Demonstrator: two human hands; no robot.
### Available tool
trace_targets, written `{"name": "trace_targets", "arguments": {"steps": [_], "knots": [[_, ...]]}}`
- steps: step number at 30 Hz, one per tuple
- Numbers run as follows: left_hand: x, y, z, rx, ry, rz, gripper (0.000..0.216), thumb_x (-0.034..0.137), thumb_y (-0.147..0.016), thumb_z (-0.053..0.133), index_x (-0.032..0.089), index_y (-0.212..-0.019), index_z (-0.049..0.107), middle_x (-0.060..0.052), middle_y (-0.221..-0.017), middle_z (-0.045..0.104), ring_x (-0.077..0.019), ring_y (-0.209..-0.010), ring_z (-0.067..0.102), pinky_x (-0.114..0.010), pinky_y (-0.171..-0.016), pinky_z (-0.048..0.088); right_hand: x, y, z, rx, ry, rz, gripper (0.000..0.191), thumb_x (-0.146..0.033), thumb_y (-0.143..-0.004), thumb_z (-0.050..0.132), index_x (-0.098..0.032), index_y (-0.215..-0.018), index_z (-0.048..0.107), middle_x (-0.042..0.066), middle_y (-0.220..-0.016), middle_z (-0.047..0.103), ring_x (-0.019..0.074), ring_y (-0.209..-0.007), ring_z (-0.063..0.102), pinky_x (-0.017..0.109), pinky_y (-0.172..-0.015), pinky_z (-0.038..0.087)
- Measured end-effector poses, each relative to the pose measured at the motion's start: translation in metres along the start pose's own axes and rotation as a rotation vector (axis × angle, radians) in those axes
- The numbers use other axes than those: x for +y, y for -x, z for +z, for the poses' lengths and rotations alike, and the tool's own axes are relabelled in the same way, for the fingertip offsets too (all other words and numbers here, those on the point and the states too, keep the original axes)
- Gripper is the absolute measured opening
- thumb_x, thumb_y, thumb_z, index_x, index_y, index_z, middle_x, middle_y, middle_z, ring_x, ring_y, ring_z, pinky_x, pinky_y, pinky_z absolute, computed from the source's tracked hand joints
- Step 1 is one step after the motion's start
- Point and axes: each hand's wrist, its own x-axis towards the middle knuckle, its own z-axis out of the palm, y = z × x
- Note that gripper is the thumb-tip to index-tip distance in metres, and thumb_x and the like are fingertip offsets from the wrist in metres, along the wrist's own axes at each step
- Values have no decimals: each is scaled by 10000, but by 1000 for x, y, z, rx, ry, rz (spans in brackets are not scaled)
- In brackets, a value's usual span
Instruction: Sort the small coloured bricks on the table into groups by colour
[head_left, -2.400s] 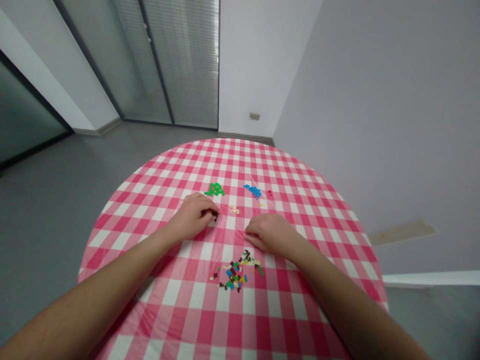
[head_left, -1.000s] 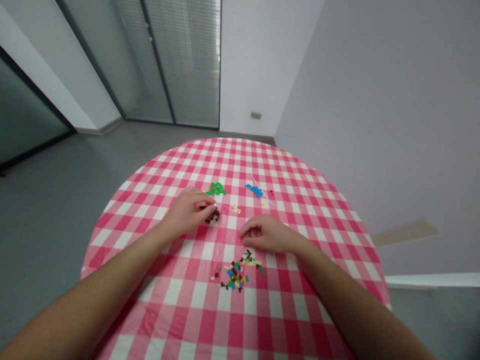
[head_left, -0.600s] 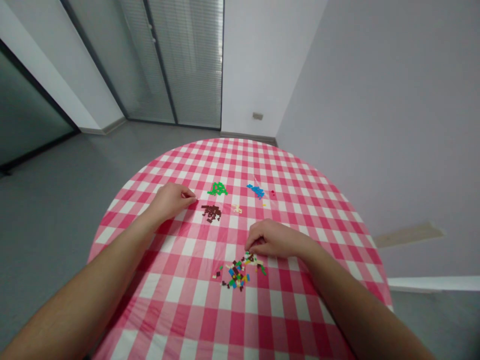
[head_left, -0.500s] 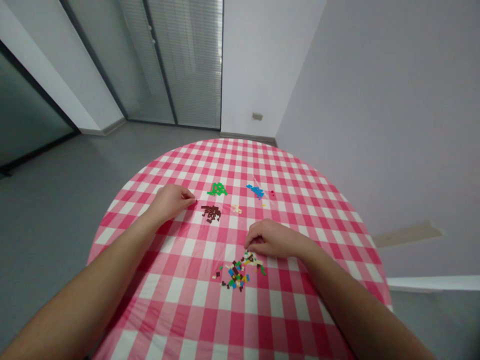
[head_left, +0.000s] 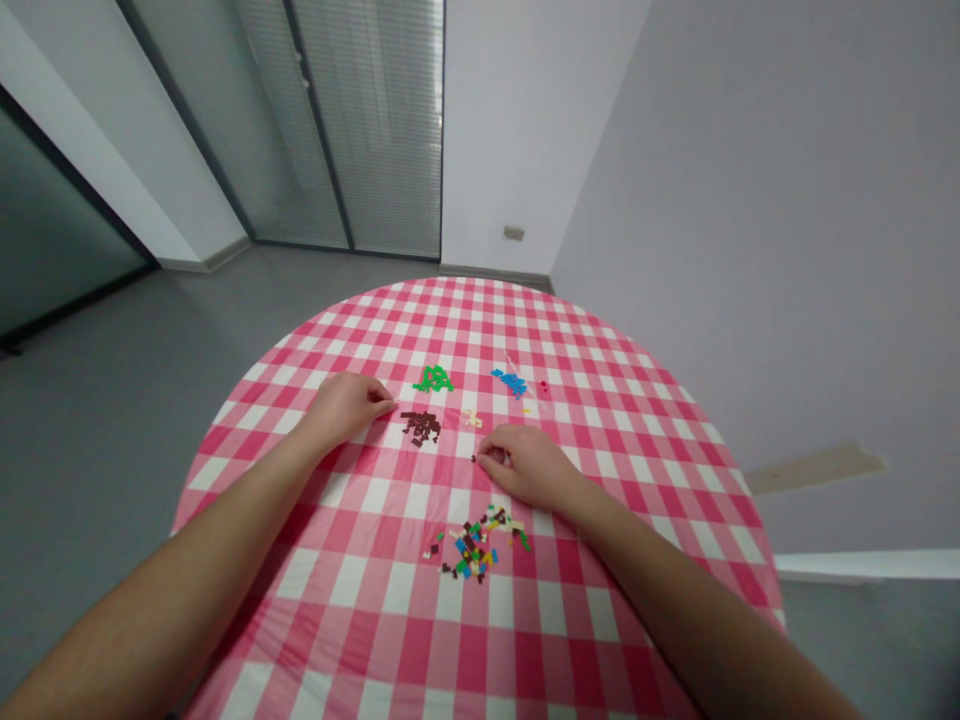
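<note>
My right hand [head_left: 529, 465] is closed in a pinch, with a small dark brown brick [head_left: 474, 459] at its fingertips. It is above the middle of the table, beyond a mixed pile of tiny building bricks [head_left: 474, 553] in several colours. My left hand [head_left: 354, 402] is also pinched, close to the left side of a dark brown brick pile [head_left: 422, 427]. Whatever its fingertips hold, if anything, is too small to make out. Behind the brown pile lies a green brick pile [head_left: 433, 379]. A few cream bricks [head_left: 472, 419] lie between the brown pile and my right hand.
A blue brick pile [head_left: 511, 382] lies at the back right, with a few red bricks [head_left: 544, 386] beside it and a yellow brick [head_left: 526, 410] in front. A red-and-white checked cloth [head_left: 360, 640] covers the round table. Walls and glass doors [head_left: 360, 130] stand beyond.
My right hand has moved away from the mixed pile, forward and slightly left, with a brown brick now showing at its fingertips. My left hand has shifted slightly right.
</note>
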Motion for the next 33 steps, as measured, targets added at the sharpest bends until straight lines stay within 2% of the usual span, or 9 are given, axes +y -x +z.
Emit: {"name": "trace_targets", "arguments": {"steps": [3,6,9,12,16,23,28,33], "knots": [[6,1,-1,58,-16,45,216,386,-808,655,247,-684,764,-47,-704,734,-239,-656,649,-327,-612,424,0,2,-2,-39,-15,-59,188,-175,-872,569,-172,-946,742,66,-922,729,173,-824,638,273,-727,450],[20,7,3,103,15,207,208,350,-842,642,232,-721,763,-46,-752,741,-232,-727,644,-339,-691,435,-1,3,-2,-85,-12,-119,261,-174,-902,547,-195,-1076,741,77,-985,720,174,-867,637,274,-746,454],[41,20,12,30,112,480,165,307,-872,641,229,-783,755,-24,-791,742,-204,-792,630,-351,-800,424,-2,3,-3,-113,-25,-154,289,-199,-925,544,-212,-1151,723,82,-967,709,168,-831,626,269,-719,449],[60,34,22,-63,121,612,154,335,-893,653,218,-859,748,-24,-842,725,-199,-834,600,-358,-815,405,1,4,-8,-135,-91,-190,258,-188,-906,558,-208,-1081,747,74,-946,720,166,-822,629,269,-726,454],[72,43,29,-134,72,614,116,312,-873,689,231,-924,755,-31,-888,704,-219,-895,565,-371,-822,384,8,9,-21,-285,-189,-197,215,-123,-800,612,-192,-920,777,39,-849,735,139,-711,633,238,-662,455],[71,40,37,-149,62,622,95,258,-882,685,209,-838,753,-23,-857,701,-210,-888,556,-364,-834,377,6,15,-25,-437,-204,-129,217,-127,-726,659,-195,-884,792,28,-781,735,124,-636,623,208,-576,427],[67,38,36,-155,47,637,94,251,-891,669,213,-838,737,-16,-863,701,-206,-884,563,-361,-830,381,3,15,-22,-434,-187,-97,190,-144,-721,670,-183,-862,790,37,-774,731,127,-630,619,211,-568,421],[59,31,32,-171,97,669,112,239,-925,620,217,-867,713,-7,-883,717,-196,-886,585,-363,-854,393,1,13,-24,-369,-220,-110,181,-126,-744,631,-176,-846,771,34,-782,728,122,-626,614,210,-565,422]]}}
